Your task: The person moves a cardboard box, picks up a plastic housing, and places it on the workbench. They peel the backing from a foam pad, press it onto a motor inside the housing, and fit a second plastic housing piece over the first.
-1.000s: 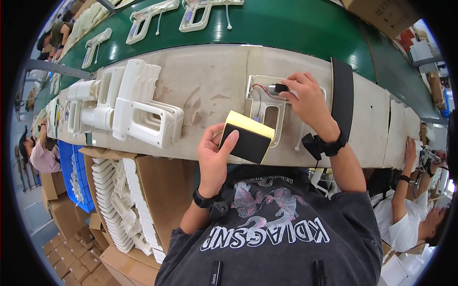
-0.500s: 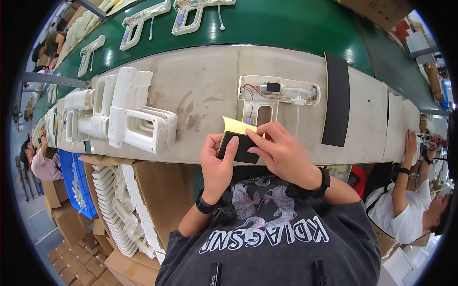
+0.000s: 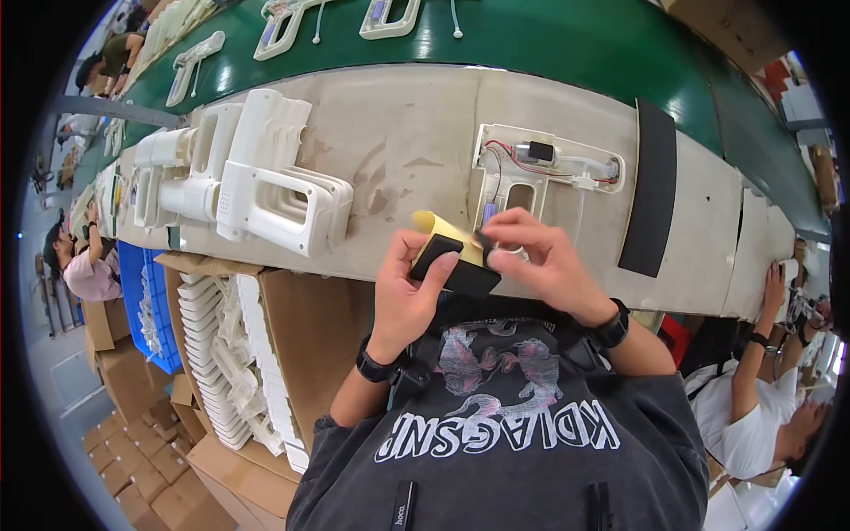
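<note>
My left hand [image 3: 405,288] is closed round a black foam pad [image 3: 471,278] with a yellow backing sheet [image 3: 434,224], its thumb pressed on the black face. Beside it, my right hand [image 3: 553,270] pinches a small black foam piece [image 3: 483,243] at the pad's upper right edge, over the bared yellow backing. Whether that piece is fully apart from the pad I cannot tell. Just beyond my hands lies an open white handle-shaped housing [image 3: 489,168], holding a motor [image 3: 536,152] with a black patch, red wires and a purple part.
A long black foam strip [image 3: 652,186] lies right of the housing. Stacked white shells [image 3: 274,199] stand on the left of the worktable [image 3: 398,115]. Beyond runs a green conveyor [image 3: 496,35] with several housings. A carton [image 3: 310,327] of white parts sits lower left; a co-worker [image 3: 744,411] is at right.
My right hand has drawn back to the right with the small foam piece, baring yellow backing. The pad has tilted in my left hand. The whole view has shifted slightly.
</note>
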`<action>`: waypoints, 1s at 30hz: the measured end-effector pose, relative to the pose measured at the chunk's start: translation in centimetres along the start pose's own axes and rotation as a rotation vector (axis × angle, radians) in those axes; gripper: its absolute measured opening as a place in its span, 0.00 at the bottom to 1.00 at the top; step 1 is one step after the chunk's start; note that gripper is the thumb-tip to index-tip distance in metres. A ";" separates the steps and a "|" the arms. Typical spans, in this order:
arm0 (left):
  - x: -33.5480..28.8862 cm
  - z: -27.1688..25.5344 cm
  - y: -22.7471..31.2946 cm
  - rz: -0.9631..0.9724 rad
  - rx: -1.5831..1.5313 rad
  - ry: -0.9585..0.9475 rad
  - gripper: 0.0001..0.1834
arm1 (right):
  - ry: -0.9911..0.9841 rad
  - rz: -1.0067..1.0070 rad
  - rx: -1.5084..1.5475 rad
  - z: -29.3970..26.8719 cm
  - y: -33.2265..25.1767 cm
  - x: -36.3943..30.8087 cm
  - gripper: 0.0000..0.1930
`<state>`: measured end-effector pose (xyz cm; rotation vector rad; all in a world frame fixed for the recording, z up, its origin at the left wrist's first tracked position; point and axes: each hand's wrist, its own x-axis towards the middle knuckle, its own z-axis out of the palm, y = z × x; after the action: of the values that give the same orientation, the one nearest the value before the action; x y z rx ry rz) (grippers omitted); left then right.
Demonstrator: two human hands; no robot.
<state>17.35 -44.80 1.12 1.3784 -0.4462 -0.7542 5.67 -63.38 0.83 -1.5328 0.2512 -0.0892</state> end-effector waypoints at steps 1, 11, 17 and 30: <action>-0.1 -0.1 -0.2 -0.009 0.020 0.030 0.11 | 0.115 0.001 0.157 -0.1 0.4 0.1 0.17; 0.1 -2.3 -1.6 -0.083 -0.247 0.340 0.10 | 0.020 -0.353 -0.940 -3.4 0.5 2.5 0.25; 1.9 -2.6 -2.4 -0.051 -0.255 0.468 0.13 | -0.160 -0.418 -1.035 -3.7 -0.1 3.9 0.29; -1.8 -1.9 1.2 0.206 0.817 0.146 0.18 | 0.033 -0.288 -0.847 -5.6 -2.7 1.8 0.27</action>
<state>17.66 -42.15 2.23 2.0858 -0.8180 -0.2887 6.47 -69.35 3.24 -2.4074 0.0877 -0.2592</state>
